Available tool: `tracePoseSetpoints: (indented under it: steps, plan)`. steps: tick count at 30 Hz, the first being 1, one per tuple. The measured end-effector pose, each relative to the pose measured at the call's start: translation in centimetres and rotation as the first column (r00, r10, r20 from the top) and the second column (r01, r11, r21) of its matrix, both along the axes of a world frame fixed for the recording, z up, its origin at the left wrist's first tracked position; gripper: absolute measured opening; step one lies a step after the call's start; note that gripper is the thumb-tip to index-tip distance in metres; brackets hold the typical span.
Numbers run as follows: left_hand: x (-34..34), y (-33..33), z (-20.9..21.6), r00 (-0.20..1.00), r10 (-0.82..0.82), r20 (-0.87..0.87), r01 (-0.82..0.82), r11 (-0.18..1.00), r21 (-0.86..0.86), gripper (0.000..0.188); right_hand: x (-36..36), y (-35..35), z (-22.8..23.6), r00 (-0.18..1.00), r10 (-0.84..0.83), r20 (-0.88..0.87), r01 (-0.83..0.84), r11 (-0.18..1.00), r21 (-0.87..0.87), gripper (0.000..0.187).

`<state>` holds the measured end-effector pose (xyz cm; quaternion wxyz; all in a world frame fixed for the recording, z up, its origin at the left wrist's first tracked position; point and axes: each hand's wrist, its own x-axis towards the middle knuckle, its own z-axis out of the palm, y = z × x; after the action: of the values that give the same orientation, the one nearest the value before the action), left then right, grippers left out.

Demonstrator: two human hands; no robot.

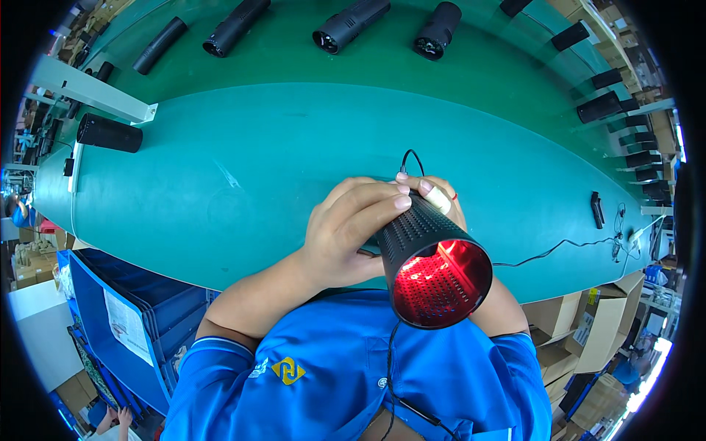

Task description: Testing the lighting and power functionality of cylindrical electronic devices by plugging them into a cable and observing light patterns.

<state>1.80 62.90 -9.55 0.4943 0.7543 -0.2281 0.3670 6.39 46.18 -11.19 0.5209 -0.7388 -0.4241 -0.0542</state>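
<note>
A black perforated cylinder [409,234] is tilted toward me in front of my chest. Its open round end faces me, and red light glows inside. My left hand [346,228] grips its left side, fingers laid over the top. My right hand [447,200] closes on the far end from the right; one finger has a pale wrap, and most of the palm is hidden behind the cylinder. A thin black cable [413,153] loops up from a small connector by the fingertips at the far end. I cannot tell whether it is plugged into the cylinder.
The green-topped table [250,176] stretches ahead. Beyond it, a darker green strip [287,70] bears several black cylinders. Another black cylinder [110,133] lies left, by a white bracket [99,87]. Right are a small black device [597,210] and a cord [555,250]. Blue bins [125,323] and cardboard boxes [607,323] flank me.
</note>
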Motion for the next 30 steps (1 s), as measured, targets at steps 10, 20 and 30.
tracePoseSetpoints:
  steps: [10, 20, 30]
  plan:
    - [-0.1, -0.1, 0.0, 0.999, -0.025, 0.022, 0.026, 1.000, -0.017, 0.056, 0.4, 0.2, 0.1, 0.983, -0.024, 0.182, 0.019, 0.999, 0.027, 0.066]
    - [-0.2, 0.0, 0.3, 0.996, -0.040, 0.082, 0.039, 0.999, 0.018, 0.052, 0.5, 0.3, -0.7, 0.972, -0.019, 0.235, -0.001, 0.996, 0.087, 0.065]
    - [-0.3, 0.5, 0.4, 1.000, 0.003, 0.021, -0.003, 1.000, 0.000, 0.052, 1.0, 0.0, 0.6, 0.988, 0.058, 0.141, -0.067, 0.996, 0.061, 0.061]
